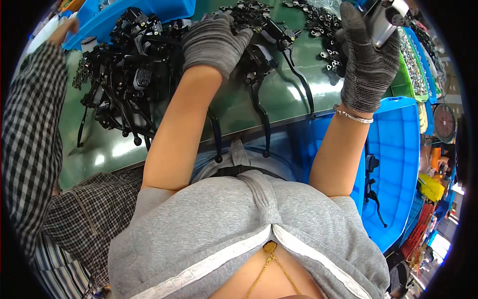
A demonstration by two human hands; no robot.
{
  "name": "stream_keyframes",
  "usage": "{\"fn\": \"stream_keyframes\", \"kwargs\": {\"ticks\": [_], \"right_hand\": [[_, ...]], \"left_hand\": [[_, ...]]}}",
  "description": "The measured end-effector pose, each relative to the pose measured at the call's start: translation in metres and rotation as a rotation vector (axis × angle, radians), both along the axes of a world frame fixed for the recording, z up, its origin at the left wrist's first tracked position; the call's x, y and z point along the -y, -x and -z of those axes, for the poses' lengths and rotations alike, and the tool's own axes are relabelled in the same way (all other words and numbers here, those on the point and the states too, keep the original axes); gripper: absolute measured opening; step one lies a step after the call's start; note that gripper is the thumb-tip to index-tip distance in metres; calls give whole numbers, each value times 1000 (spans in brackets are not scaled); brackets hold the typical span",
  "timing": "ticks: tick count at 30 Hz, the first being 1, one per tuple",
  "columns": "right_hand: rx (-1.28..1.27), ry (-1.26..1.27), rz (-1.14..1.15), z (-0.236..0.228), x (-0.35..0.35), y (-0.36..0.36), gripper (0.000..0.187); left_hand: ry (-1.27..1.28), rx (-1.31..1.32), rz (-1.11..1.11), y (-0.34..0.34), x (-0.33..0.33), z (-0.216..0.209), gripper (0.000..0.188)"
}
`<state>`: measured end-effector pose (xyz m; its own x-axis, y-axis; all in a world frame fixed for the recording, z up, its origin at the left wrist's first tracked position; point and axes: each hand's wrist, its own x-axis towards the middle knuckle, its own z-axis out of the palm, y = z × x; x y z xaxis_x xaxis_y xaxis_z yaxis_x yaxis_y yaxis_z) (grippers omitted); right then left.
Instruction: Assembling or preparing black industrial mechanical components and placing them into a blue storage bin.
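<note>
My left hand (211,44), in a grey knit glove, reaches over black brake lever assemblies on the green table. Its thumb points out to the right, and the other fingertips are hidden among the parts. My right hand (371,70), gloved alike, is raised at the right and closed around a silver cylindrical power tool (384,25), with one finger stretched upward. Between the hands, two brake lever assemblies (260,62) (280,36) lie with their long levers toward me. Beyond them are small black clamps (249,12), and more clamps (323,27) lie near my right hand.
A tangled heap of brake lever assemblies (134,74) covers the table's left, below a blue bin (164,10). Another blue bin (393,117), holding a lever assembly (372,187), stands right of me. A green tray (416,74) contains small metal parts. A co-worker's checked sleeve (35,99) is at left.
</note>
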<state>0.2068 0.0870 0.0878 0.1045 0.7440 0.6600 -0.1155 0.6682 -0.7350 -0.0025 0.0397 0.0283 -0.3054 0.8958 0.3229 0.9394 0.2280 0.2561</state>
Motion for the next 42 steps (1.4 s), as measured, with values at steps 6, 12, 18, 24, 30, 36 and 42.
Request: {"fn": "stream_keyframes", "kwargs": {"ticks": [6, 12, 18, 24, 30, 36, 42], "right_hand": [[29, 29, 94, 6, 1, -6, 53], [-14, 59, -57, 6, 1, -3, 53], [-28, -33, 11, 10, 0, -16, 50], [-162, 99, -114, 1, -4, -20, 43], [-263, 149, -328, -39, 1, -7, 38], [-278, 106, -522, -58, -11, -9, 37], [-191, 151, -529, -54, 2, -8, 37]], "left_hand": [[2, -29, 138, -51, -19, 4, 52], [62, -168, 209, -93, -62, 10, 47], [330, -243, 262, -96, -81, -10, 24], [-224, 178, 343, -64, -29, 11, 36], [-226, 483, 344, -78, 5, -2, 24], [-272, 302, 349, -99, 22, -7, 24], [-300, 342, 373, -95, 21, -2, 26]]}}
